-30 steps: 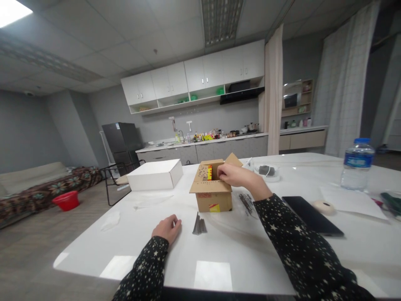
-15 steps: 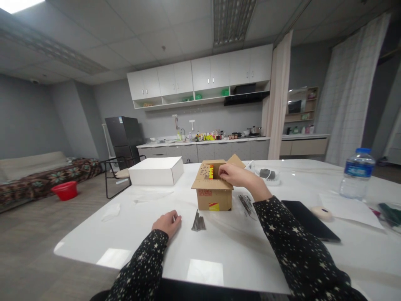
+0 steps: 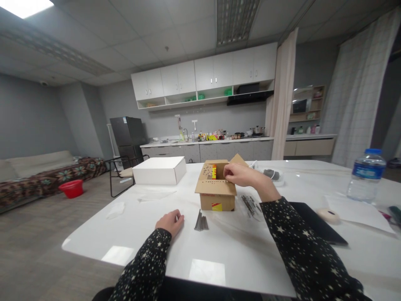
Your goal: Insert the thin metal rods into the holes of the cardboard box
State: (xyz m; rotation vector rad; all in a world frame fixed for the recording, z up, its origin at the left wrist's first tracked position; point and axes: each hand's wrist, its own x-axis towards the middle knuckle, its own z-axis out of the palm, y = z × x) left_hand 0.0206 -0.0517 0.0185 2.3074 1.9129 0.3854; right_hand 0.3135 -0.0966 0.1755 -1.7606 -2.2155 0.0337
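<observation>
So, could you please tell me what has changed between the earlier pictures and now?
The front flap of the cardboard box has tipped slightly downward, covering more of the box's front side. No new hold or release is visible. The right hand stays at the box opening; the left hand stays on the table, left of the thin metal rods, which lie as before.

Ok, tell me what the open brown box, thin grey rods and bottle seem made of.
Box: likely matte cardboard, judging by its plain brown flaps.
Rods: probably metal, from their grey sheen.
Bottle: glossy, see-through, so probably clear plastic, though glass is possible.
</observation>
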